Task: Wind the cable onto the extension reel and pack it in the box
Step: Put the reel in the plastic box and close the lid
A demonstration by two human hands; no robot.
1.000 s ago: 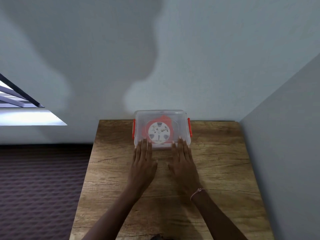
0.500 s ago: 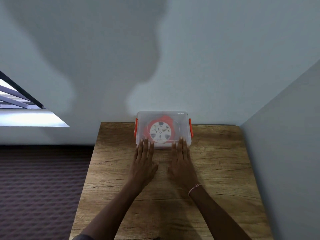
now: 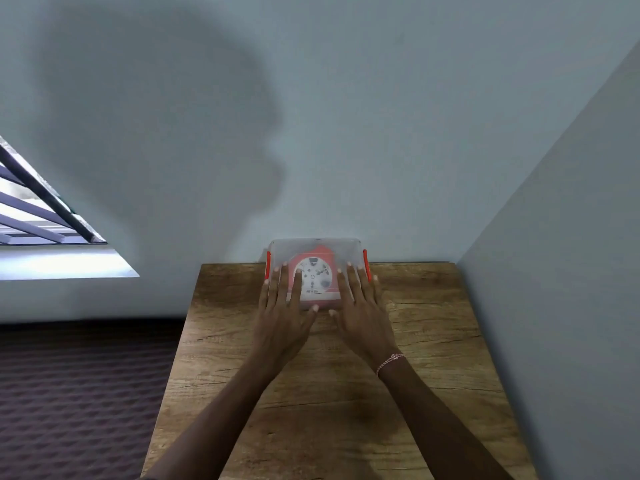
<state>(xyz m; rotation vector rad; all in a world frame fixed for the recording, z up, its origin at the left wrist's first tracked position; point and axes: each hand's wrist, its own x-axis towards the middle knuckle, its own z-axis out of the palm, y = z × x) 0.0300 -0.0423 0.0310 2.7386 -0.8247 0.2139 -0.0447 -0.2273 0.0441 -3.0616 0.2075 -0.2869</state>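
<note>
A wooden table (image 3: 433, 358) with a strong grain fills the lower middle, pushed into the corner of pale walls. At its far edge, against the back wall, sits the box (image 3: 315, 249): a clear plastic tub with a frosted lid on and an orange-red latch on each short side. Through the lid shows the extension reel (image 3: 313, 275), a red body with a round white face carrying small dark marks, probably sockets, though the lid blurs them. The left hand (image 3: 282, 317) and right hand (image 3: 362, 315) lie flat, fingers spread, across the near part of the lid, gripping nothing. A thin bracelet (image 3: 389, 362) circles the right wrist.
</note>
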